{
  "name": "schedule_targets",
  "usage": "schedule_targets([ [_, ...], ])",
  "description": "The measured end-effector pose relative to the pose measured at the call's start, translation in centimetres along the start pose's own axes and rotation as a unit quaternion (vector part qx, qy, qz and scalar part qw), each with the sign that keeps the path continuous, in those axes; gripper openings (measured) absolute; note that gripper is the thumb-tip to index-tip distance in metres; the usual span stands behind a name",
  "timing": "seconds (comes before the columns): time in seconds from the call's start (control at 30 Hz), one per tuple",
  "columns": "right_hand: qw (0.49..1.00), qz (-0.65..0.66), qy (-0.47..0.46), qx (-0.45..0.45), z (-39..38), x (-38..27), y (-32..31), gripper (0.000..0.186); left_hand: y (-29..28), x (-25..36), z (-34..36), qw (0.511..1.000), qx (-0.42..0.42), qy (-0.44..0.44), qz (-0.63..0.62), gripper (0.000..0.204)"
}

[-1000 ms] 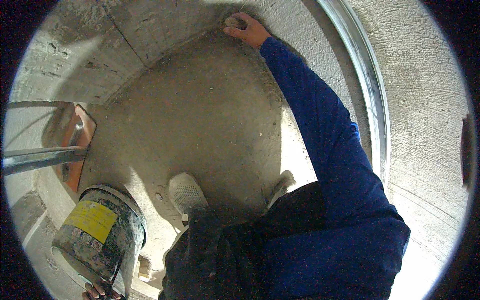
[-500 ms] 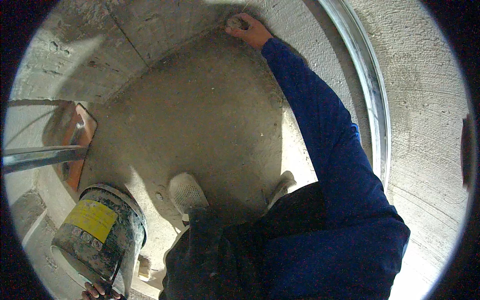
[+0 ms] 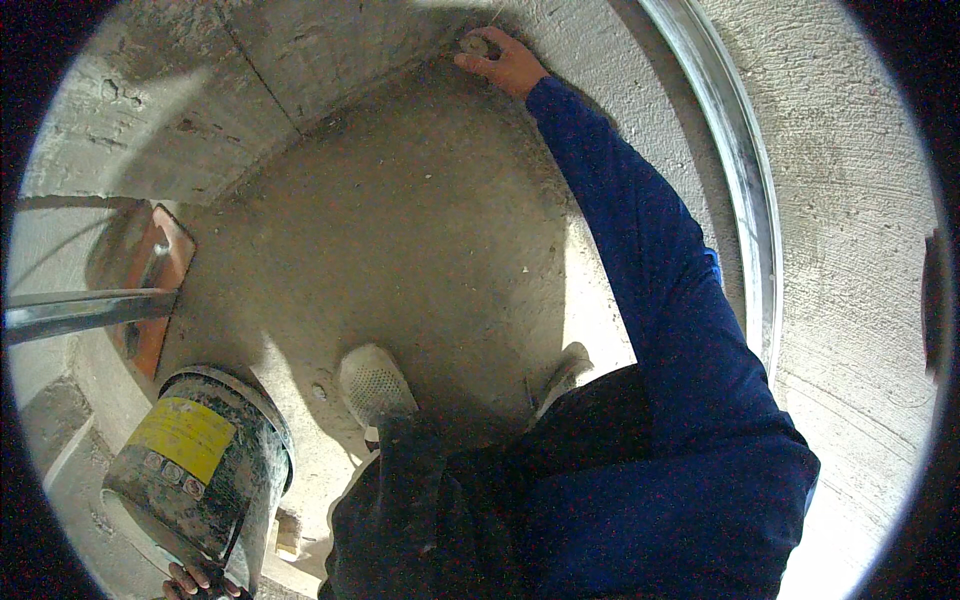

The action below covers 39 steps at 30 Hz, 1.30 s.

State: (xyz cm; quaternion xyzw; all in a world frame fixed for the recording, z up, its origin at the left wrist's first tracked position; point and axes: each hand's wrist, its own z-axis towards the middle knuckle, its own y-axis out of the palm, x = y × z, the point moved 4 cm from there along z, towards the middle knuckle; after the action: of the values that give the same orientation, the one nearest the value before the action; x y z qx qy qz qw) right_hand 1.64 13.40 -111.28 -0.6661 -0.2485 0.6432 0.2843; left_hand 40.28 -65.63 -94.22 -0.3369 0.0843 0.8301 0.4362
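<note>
My right hand [image 3: 508,66] reaches far ahead to where the floor meets the walls. Its fingers and thumb curl round a small grey, roundish lump [image 3: 479,46], whose exact kind I cannot make out. At the lower left edge, my left hand [image 3: 190,580] has its fingers closed round the dark handle of a bucket [image 3: 205,480]. Most of that hand is cut off by the picture's rim. Grey smears cover the dark bucket, which bears a yellow label and appears tilted; its inside is hidden.
An orange float [image 3: 165,290] leans at the left wall behind a metal bar [image 3: 90,315]. Along the right wall runs a shiny metal profile [image 3: 745,190]. Bare concrete floor [image 3: 400,230] lies ahead of my light perforated shoe [image 3: 372,385]. Rough grey wall [image 3: 200,100] stands ahead.
</note>
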Motion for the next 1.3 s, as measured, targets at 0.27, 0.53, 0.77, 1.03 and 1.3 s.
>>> schedule_targets([
  [0.27, 0.999, -0.022, -0.028, 0.017, 0.1, 0.0, -0.2, 0.061, -0.8, -1.4, -0.2, 0.965, -0.158, -0.120, -0.172, 0.031],
  [0.53, 0.998, -0.036, -0.029, 0.048, 0.2, 0.4, -0.1, 0.060, -0.8, -1.8, -0.5, 0.938, -0.177, -0.187, -0.230, 0.028],
  [0.77, 1.000, 0.023, -0.018, 0.007, 0.0, 0.3, -0.1, 0.064, -0.1, -3.4, -1.9, 0.907, -0.153, -0.272, -0.283, 0.027],
  [1.03, 0.997, -0.044, -0.054, 0.022, 0.1, -0.3, -0.3, 0.066, -0.9, -3.1, -1.3, 0.958, -0.210, -0.062, -0.184, 0.030],
  [1.3, 0.999, -0.029, -0.038, 0.020, 0.1, -0.3, -0.4, 0.068, 0.7, -2.8, -2.9, 0.991, -0.091, -0.069, -0.076, 0.031],
])
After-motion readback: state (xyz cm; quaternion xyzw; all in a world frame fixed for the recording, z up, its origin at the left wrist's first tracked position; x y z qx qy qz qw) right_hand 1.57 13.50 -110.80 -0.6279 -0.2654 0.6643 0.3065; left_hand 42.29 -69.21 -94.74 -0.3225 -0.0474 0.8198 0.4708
